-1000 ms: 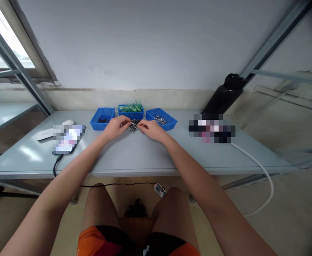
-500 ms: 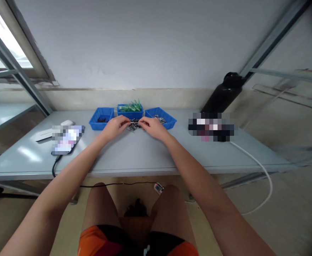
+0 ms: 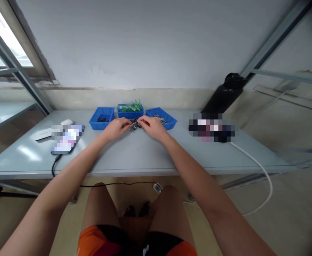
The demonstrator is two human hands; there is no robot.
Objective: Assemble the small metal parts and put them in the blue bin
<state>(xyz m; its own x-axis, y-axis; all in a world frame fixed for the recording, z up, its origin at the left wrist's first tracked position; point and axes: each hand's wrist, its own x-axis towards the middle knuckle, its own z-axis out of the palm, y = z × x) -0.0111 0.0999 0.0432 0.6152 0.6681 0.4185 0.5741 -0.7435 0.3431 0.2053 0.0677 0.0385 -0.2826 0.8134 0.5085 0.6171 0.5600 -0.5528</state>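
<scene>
My left hand (image 3: 118, 128) is closed in a pinch at the left edge of a loose pile of small dark and metallic pieces (image 3: 135, 125). What its fingertips hold is too small to tell. At the pile's right edge my right hand (image 3: 151, 125) is also closed, its fingertips pinching something thin that I cannot make out. Behind the pile stands a blue bin (image 3: 130, 115) with green pieces (image 3: 132, 106). A second blue bin (image 3: 100, 126) with small dark parts is to the left. The right blue bin (image 3: 171, 122) holds silvery parts, partly hidden by my right hand.
A phone (image 3: 68, 139) with a black cable and a white case (image 3: 67, 122) lie on the left of the grey table (image 3: 134, 156). On the right are a black bottle (image 3: 224, 94), a blurred-out item (image 3: 211, 128) and a white cable (image 3: 254, 160).
The fingertips of my two hands have changed position slightly over the pile. A thin light piece that spanned level between them now looks slanted near my right fingertips. My feet have moved apart below.
</scene>
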